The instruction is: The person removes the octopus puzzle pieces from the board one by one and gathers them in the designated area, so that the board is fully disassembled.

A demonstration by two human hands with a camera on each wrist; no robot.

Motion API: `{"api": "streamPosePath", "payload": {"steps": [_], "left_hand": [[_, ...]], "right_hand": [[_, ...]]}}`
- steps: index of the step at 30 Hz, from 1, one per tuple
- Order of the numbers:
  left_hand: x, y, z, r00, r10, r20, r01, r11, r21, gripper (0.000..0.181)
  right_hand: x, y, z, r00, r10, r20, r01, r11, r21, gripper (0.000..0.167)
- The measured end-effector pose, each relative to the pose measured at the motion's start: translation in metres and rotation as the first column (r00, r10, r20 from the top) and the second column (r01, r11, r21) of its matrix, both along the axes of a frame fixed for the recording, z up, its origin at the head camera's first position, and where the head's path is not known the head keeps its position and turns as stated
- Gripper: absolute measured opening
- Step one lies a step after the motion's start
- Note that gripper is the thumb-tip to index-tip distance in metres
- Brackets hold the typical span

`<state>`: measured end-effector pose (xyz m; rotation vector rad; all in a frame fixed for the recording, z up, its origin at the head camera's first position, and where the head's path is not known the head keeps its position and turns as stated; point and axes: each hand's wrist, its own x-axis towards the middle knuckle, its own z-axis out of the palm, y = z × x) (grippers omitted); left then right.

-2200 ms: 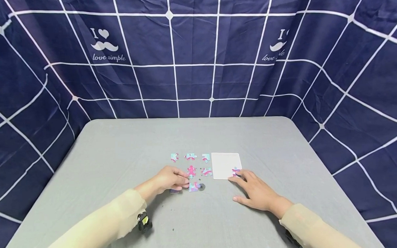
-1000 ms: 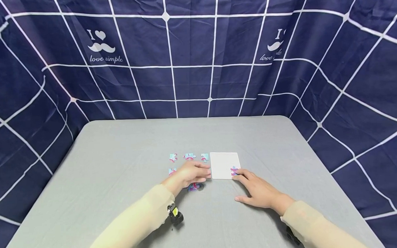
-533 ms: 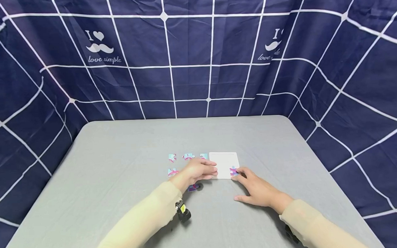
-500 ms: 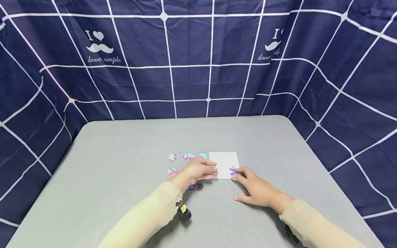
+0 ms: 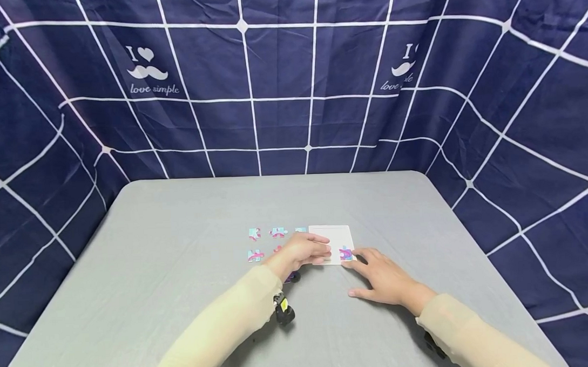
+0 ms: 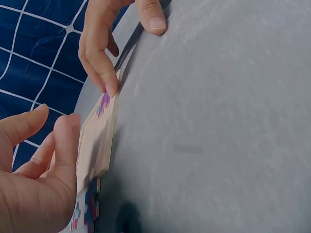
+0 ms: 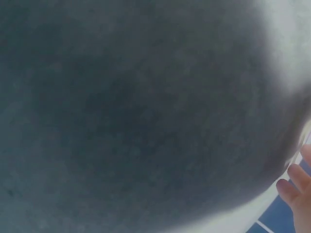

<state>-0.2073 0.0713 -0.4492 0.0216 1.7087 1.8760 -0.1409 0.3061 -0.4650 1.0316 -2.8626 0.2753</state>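
A pale square board (image 5: 329, 228) lies flat, one purple and blue jigsaw piece (image 5: 345, 253) on its near right corner. Fingertips of my right hand (image 5: 382, 275) touch the board's corner beside that piece; the thumb lies apart on the table. Over the board's left part reaches my left hand (image 5: 303, 249). In the left wrist view, the left hand's loosely bent thumb and fingers (image 6: 63, 150) show a gap with nothing visible between them. Loose jigsaw pieces in pink and light blue sit left of the board, including a corner piece (image 5: 254, 234) and an edge piece (image 5: 278, 232).
Further pieces are partly hidden by the left hand and sleeve (image 5: 230, 315). A dark round spot (image 5: 295, 277) shows near the lowest visible piece. The grey table (image 5: 203, 219) is bordered by a blue gridded curtain (image 5: 282, 119). Fingertips (image 7: 296, 191) enter the right wrist view.
My left hand has moved right, from the lower left pieces across the middle row to the board's left part. The right hand stays at the board's corner.
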Motion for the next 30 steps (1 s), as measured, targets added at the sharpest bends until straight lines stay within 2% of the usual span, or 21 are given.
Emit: {"api": "streamPosePath", "payload": {"steps": [7, 14, 23, 30], "left_hand": [[-0.002, 0.015, -0.003, 1.0, 0.018, 0.002, -0.018, 1.0, 0.004, 0.035], [-0.002, 0.022, -0.003, 1.0, 0.028, 0.001, -0.028, 1.0, -0.011, 0.037], [-0.005, 0.029, -0.005, 0.994, 0.088, 0.068, -0.09, 0.996, 0.029, 0.032], [-0.006, 0.034, -0.008, 0.993, 0.084, 0.078, -0.084, 0.996, 0.002, 0.028]], "right_hand": [[0.0, 0.004, -0.003, 1.0, -0.006, 0.003, 0.006, 1.0, 0.001, 0.065], [0.0, 0.006, -0.008, 1.0, -0.008, -0.02, 0.008, 1.0, -0.004, 0.067], [0.0, 0.008, -0.011, 0.999, -0.02, -0.03, 0.02, 1.0, -0.006, 0.067], [-0.001, 0.008, -0.014, 0.998, -0.002, -0.059, 0.0, 0.999, -0.035, 0.067]]}}
